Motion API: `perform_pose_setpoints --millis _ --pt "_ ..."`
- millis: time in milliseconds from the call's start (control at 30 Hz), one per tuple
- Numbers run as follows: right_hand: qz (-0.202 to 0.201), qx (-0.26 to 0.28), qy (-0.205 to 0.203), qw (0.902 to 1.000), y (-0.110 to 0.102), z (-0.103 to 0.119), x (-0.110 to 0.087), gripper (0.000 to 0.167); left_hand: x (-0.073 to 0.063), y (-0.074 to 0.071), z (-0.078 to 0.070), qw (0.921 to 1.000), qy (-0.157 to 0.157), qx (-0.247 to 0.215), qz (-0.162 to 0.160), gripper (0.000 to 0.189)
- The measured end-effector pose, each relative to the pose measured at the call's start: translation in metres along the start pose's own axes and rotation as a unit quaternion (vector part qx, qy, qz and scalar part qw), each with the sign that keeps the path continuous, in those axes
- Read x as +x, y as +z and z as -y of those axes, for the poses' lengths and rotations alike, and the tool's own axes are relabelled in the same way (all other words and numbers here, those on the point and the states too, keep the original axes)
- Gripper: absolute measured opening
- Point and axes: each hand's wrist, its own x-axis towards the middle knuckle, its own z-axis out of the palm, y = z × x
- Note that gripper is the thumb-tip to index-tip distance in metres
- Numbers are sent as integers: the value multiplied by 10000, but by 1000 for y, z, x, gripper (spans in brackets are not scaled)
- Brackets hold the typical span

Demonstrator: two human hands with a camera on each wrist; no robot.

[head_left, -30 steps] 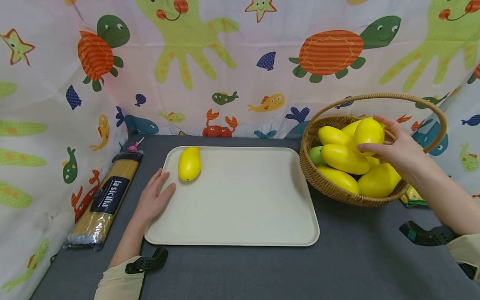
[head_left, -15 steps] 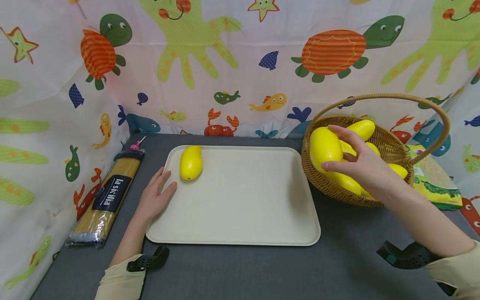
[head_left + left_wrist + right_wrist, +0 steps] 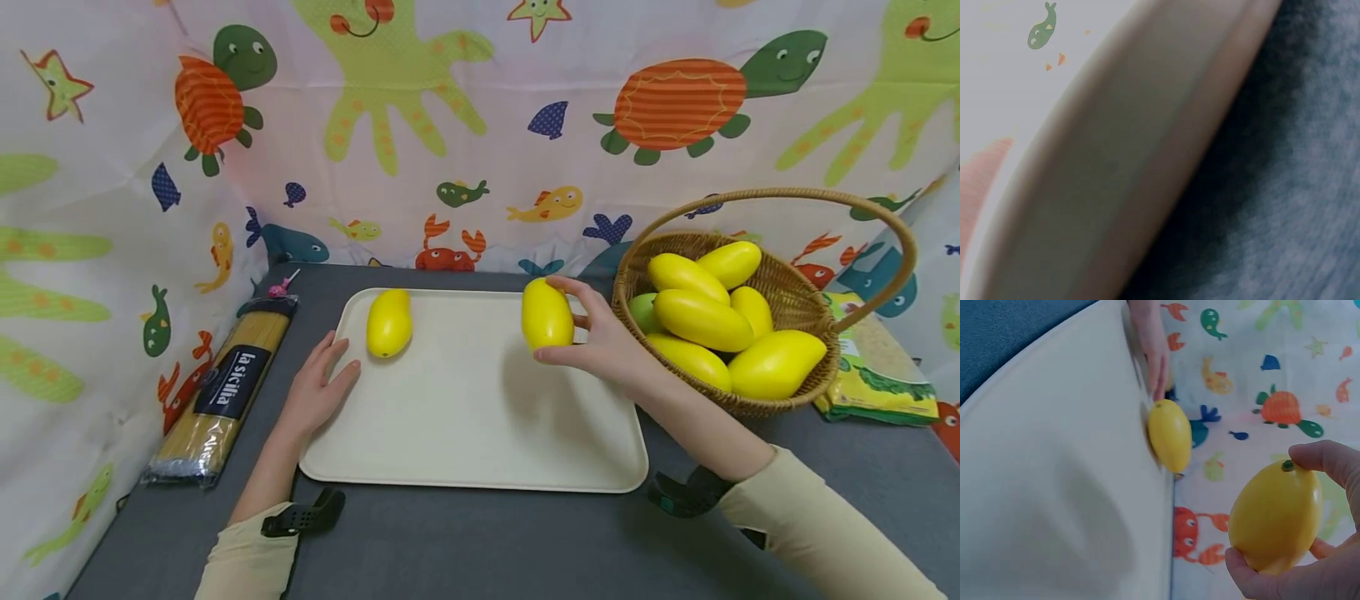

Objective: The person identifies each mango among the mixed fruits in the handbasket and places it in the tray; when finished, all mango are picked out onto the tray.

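My right hand [image 3: 600,337] holds a smooth yellow mango [image 3: 546,317] between thumb and fingers, above the right part of a cream tray [image 3: 457,408]. In the right wrist view the held mango [image 3: 1277,515] shows a small green stem spot, and its shadow falls on the tray. Another yellow mango [image 3: 389,323] lies at the tray's far left corner. With fingers extended, my left hand [image 3: 318,392] rests on the tray's left edge, beside that mango. The tray's side [image 3: 1116,150] fills the middle of the left wrist view.
At the right stands a wicker basket [image 3: 797,292] with a tall handle, holding several yellow mangoes and a green fruit [image 3: 644,314]. A yellow-green bag [image 3: 885,379] lies behind it. A spaghetti pack [image 3: 225,392] lies left of the tray. A printed curtain [image 3: 487,125] hangs behind.
My right hand has lifted a mango out of the basket and carried it left over the tray. The left hand stays at the tray's edge; the head view has shifted slightly.
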Motion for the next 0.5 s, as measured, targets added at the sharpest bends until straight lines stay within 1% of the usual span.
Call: perform_pose_setpoints --millis 267,500 --pt "-34 -130 -99 9999 46 -17 39 89 2 1 0 10000 -21 31 -49 65" --pt "-170 -437 -154 9988 76 -23 67 88 0 0 -2 10000 -28 51 -80 64"
